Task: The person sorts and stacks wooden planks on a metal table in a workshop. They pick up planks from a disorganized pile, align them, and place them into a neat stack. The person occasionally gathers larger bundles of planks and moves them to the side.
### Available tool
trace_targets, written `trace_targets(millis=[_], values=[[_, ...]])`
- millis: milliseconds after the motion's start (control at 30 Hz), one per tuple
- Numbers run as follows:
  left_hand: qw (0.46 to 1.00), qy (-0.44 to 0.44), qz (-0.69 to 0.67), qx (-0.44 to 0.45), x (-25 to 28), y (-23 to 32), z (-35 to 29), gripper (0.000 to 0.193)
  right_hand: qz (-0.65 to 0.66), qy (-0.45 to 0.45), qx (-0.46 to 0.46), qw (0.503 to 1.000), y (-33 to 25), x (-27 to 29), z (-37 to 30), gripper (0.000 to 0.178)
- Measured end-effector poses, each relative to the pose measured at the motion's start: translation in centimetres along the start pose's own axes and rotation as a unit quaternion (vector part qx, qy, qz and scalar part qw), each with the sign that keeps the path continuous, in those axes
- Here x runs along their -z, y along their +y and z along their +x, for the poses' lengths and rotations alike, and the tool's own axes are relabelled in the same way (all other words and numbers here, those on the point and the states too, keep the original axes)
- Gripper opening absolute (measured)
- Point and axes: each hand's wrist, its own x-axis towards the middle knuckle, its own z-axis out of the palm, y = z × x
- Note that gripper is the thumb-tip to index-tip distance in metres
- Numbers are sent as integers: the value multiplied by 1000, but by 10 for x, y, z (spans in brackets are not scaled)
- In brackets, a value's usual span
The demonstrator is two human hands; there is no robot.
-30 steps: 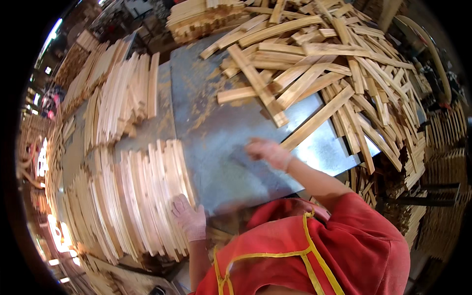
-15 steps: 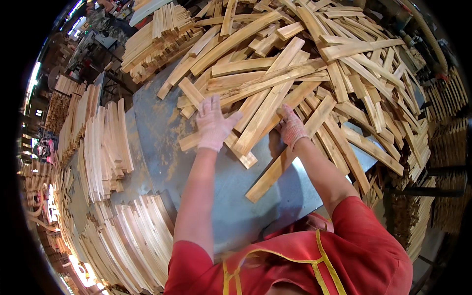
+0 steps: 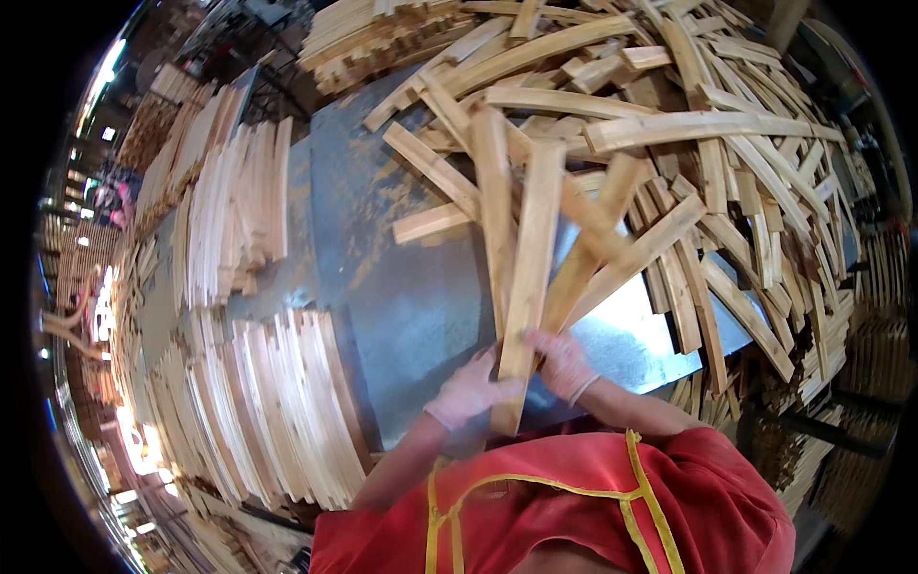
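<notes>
Close to my body, both gloved hands are closed round the near ends of several pale wooden slats. My left hand grips from the left side, its thumb across the front slat. From the right, my right hand holds the same bunch. The slats fan out away from me: one slat leans left, another slants right, and their far ends reach over the loose heap. Some of the bunch is blurred by motion. Palms and most fingertips are hidden behind the wood.
A tangled heap of slats covers the far and right parts of the grey metal table. Neat stacks of strips stand along the left, with another stack at the far left. Sawdust lies on the tabletop.
Both hands have come back toward my body from the heap, drawing several slats with them. My left hand, spread before, is now closed on the wood. The view has shifted somewhat.
</notes>
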Motion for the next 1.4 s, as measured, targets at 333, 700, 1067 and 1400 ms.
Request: trace_targets(millis=[333,700,1067,1400], values=[[884,274,-368,87,-51,-145,-100,108,-189,-257,-185,930,142,-127,-2,73],[910,323,81,246,-51,-211,-192,85,-798,-117,349,477,58,-216,64,59],[824,436,280,231,-32,-246,-175,94,-929,-121,167,307,-69,-241,137,56],[860,350,307,210,22,-138,-99,99,-744,89,142,647,-159,-140,145,69]])
